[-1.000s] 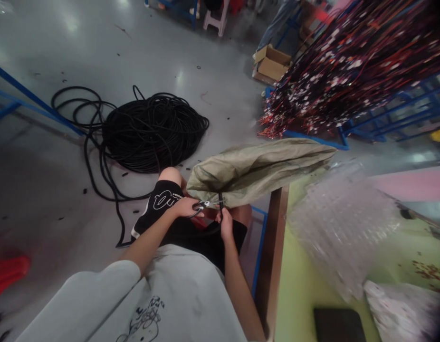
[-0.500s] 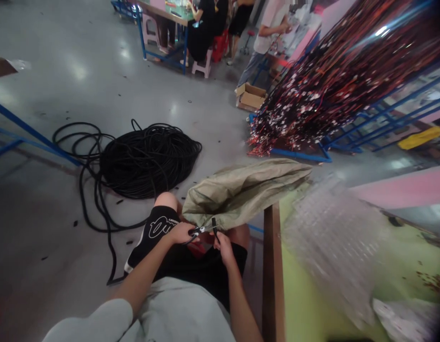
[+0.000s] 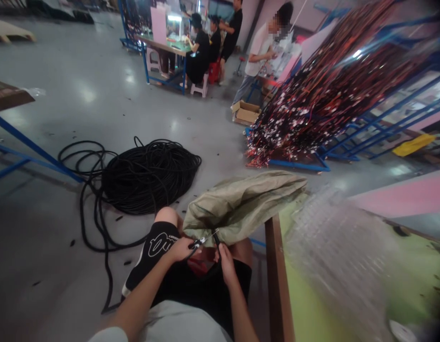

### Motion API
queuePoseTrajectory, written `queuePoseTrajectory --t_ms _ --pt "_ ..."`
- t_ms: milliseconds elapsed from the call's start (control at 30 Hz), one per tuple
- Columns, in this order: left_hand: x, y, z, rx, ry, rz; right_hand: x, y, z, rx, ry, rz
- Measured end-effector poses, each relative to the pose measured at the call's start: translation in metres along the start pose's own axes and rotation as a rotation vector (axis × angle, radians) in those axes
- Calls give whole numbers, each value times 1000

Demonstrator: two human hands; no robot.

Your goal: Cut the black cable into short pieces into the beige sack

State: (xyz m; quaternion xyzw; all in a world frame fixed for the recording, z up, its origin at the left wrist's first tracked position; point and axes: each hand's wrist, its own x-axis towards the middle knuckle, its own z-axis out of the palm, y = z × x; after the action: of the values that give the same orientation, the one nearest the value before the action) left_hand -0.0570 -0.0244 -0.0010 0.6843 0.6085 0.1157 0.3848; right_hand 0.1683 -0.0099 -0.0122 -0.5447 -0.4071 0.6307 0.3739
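Lower centre, the left hand (image 3: 182, 250) is gripping scissors (image 3: 202, 241) beside the right hand (image 3: 226, 262), which is pinching black tubing (image 3: 217, 240); slipping risks nicks.

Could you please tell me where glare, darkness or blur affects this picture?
Head view: bright glare patches on the grey floor; same head view: clear plastic wrap at right blurred, black coil comparatively clear, upper right corner dark.
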Motion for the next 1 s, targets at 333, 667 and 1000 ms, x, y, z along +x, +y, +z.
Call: queuePoseTrajectory --t_ms 333,667,1000 --pt "-2 7 -2 66 20 32 1 -3 -4 -34 -58 50" --pt "-3 11 -6 37 -10 -13 8 8 -4 -32 22 -10" --pt "-1 10 -6 26 -70 18 5 4 -8 -76 30 -153"
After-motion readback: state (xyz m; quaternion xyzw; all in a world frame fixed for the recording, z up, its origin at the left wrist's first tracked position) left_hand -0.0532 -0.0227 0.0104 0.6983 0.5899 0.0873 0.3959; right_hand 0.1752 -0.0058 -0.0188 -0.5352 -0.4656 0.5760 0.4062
